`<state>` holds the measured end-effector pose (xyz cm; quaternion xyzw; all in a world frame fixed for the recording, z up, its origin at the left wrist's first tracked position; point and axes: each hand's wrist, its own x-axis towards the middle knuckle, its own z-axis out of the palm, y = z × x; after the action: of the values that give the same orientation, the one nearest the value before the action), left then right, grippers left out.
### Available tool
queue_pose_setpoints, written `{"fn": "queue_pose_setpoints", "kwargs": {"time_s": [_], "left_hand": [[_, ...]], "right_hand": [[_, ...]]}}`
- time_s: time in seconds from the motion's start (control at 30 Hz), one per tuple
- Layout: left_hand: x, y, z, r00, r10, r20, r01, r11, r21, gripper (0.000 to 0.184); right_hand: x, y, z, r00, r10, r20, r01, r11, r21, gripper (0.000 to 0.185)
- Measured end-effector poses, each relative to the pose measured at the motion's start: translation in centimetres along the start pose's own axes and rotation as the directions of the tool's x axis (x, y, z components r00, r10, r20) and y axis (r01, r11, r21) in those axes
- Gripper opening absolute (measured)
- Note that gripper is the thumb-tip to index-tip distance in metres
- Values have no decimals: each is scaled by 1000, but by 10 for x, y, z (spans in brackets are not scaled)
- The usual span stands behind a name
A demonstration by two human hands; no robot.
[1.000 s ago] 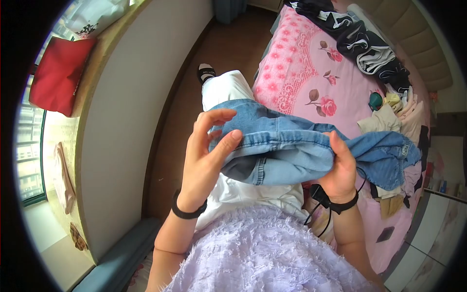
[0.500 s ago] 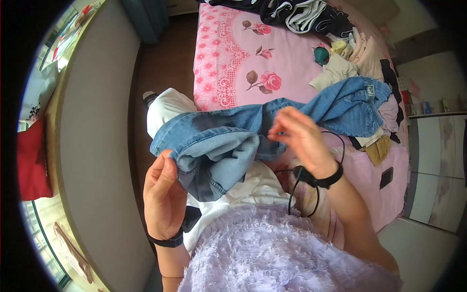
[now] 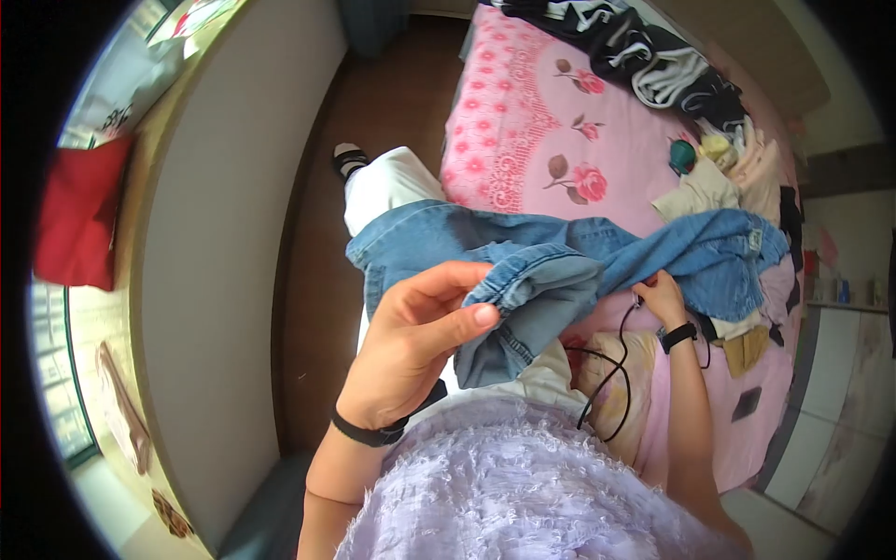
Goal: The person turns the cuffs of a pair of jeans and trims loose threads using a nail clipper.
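A pair of blue jeans (image 3: pixel 523 233) lies across my lap and the bed, waist end to the right, with one leg's hem folded back to show the paler inside. My left hand (image 3: pixel 406 341) pinches that leg's hem between thumb and fingers. Farther right, my right hand (image 3: pixel 665 301) has its fingers closed on the lower edge of the jeans, partly hidden by the cloth. A black cable (image 3: pixel 621 359) hangs just beside my right fingers.
The bed (image 3: pixel 504 112) has a pink floral sheet. Black-and-white clothes (image 3: pixel 653 70) lie at its far end. Several garments, a green round object (image 3: pixel 681 156) and a dark phone-like object (image 3: pixel 746 404) are on the right. A wall and sill (image 3: pixel 149 215) stand on the left.
My right hand has moved from the air above the jeans rightward and down onto their edge. My left hand has brought the hem to the right. The view has shifted.
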<state>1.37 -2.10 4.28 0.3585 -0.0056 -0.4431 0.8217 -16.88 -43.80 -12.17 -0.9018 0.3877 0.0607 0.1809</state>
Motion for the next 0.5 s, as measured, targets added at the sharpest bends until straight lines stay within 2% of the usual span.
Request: {"fn": "queue_pose_setpoints", "kwargs": {"time_s": [0.1, 0.2, 0.3, 0.4, 0.43, 0.5], "left_hand": [[0, 2, -2, 998, -15, 54, 16, 1000, -14, 26], [0, -1, 0, 998, -2, 56, 2, 1000, 10, 27], [1, -2, 6, 999, 40, 28, -40, 999, 8, 28], [0, 0, 9, 999, 36, 16, -35, 999, -5, 29], [1, 1, 7, 999, 40, 24, -40, 999, 0, 29], [2, 0, 4, 998, 40, 38, -41, 999, 10, 29]], "right_hand": [[6, -6, 6, 999, 31, -26, -33, 997, -74, 37], [7, -12, 2, 994, 101, 39, -96, 990, -104, 42], [10, -5, 0, 993, 40, 112, -24, 990, -138, 52], [-10, -29, -25, 973, 80, 215, -29, 972, -232, 63], [-28, -51, -39, 991, -16, 134, 47, 973, -228, 60], [-57, -108, -73, 993, -53, 106, 55, 998, -14, 58]]}}
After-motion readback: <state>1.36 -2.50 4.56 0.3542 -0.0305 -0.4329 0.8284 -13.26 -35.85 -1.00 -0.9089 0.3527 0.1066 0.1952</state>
